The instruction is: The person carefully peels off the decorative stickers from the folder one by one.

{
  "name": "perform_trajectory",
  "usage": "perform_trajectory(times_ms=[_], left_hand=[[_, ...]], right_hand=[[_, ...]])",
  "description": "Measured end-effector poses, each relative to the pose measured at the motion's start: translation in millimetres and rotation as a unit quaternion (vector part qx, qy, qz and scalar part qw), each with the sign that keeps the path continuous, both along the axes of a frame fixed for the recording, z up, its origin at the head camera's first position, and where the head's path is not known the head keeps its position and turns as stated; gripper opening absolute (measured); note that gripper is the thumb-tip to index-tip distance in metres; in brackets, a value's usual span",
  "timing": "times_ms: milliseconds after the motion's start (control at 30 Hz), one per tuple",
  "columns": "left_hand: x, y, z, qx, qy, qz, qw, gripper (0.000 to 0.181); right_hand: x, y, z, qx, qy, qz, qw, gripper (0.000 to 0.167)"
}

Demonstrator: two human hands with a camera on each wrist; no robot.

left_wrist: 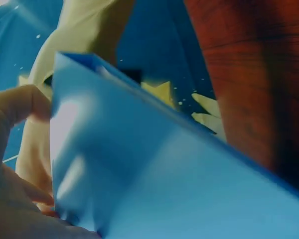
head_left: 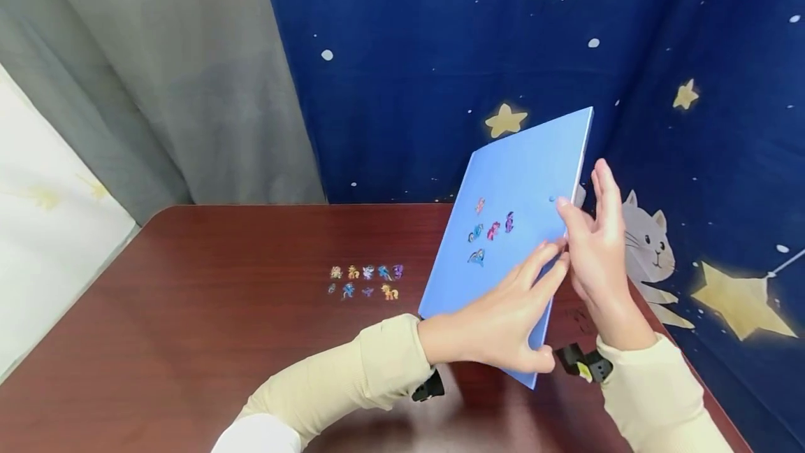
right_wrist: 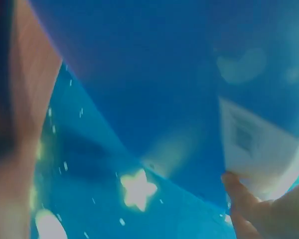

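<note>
A blue folder (head_left: 522, 173) stands tilted above the table, several small pony stickers (head_left: 493, 231) on its face. My left hand (head_left: 497, 317) reaches across the lower part of that face, its spread fingers touching the right edge. My right hand (head_left: 597, 250) holds this edge higher up, thumb in front beside a small blue spot, other fingers raised behind. In the left wrist view, my left hand (left_wrist: 15, 164) lies at the side of the folder (left_wrist: 139, 164). In the right wrist view, fingertips of my right hand (right_wrist: 259, 209) meet the folder (right_wrist: 154, 89) beside a white patch (right_wrist: 249, 139).
Two rows of small pony figures or stickers (head_left: 368, 272) lie on the brown table (head_left: 239, 257), left of the folder. Behind the table hang a grey curtain (head_left: 207, 75) and a dark blue one (head_left: 402, 89) with stars; a cat print (head_left: 650, 247) shows at the right.
</note>
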State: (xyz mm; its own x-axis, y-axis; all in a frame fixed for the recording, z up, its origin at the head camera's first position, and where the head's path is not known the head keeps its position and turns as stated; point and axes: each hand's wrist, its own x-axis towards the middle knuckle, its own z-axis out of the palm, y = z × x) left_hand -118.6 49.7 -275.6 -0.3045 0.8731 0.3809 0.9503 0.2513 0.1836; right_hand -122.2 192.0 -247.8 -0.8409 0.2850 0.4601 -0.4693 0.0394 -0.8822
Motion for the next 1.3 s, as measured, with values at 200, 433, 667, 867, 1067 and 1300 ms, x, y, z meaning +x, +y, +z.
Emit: perform_trajectory(times_ms=[200,433,667,867,1067,1300], left_hand=[[1.0,4.6,-12.2,-0.031,0.000,0.008,0.9995,0.092],[4.1,8.9,-34.7,-0.084,0.009,0.008,0.9964,0.089],[8.2,-0.5,-62.2,-0.131,0.038,-0.010,0.9906,0.089],[4.9,-13.8,-90.4,-0.155,0.109,0.032,0.9814,0.078],[4.1,-12.4,-103.0,-0.185,0.143,0.047,0.9711,0.076],[-13.5,-34.5,-109.6,-0.189,0.055,0.080,0.9772,0.079]], right_hand=[[-21.8,19,5.7,0.244,-0.004,-0.141,0.9596,0.065],[-41.2,38,-7.6,0.405,-0.018,-0.246,0.8807,0.049],[-39.3,51,-24.7,0.456,-0.030,-0.234,0.8580,0.035],[-39.2,66,-38.1,0.475,-0.029,-0.209,0.8542,0.039],[-38.1,83,-60.0,0.484,-0.041,-0.173,0.8567,0.055],[-37.4,99,-79.7,0.477,-0.110,-0.154,0.8585,0.080]])
